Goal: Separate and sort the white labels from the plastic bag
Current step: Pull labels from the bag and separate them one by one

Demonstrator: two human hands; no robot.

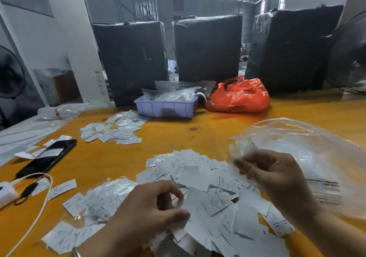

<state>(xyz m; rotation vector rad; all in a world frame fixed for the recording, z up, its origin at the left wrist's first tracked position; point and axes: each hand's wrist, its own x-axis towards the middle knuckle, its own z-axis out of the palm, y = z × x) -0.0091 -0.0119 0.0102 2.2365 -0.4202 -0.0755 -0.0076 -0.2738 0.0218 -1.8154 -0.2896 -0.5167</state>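
Orange tabletop [198, 136] ran under everything, and closest in, beneath both hands, lay the big heap of white labels [200, 177], spread loose where it could be picked through. The left hand [150, 207] had its fingers curled and pinched a few labels at the heap's near edge, probably to lift them apart from the rest. The right hand [271, 174], just beyond and to the right, gripped the rim of the clear plastic bag [301, 152], which ballooned away to its right, seemingly held up so anything left inside could be shaken onto the heap; whether labels remained in it I could not tell. Left of the left hand lay scattered labels, a white cable [37, 213] and a dark phone [47, 157], kept out of the working patch. Farther off, ahead of the left hand, sat a smaller pile [112, 132], likely already sorted. Beyond that stood a lilac tray [166, 108], an orange bag [239, 96], and three wrapped black bales [208, 49].
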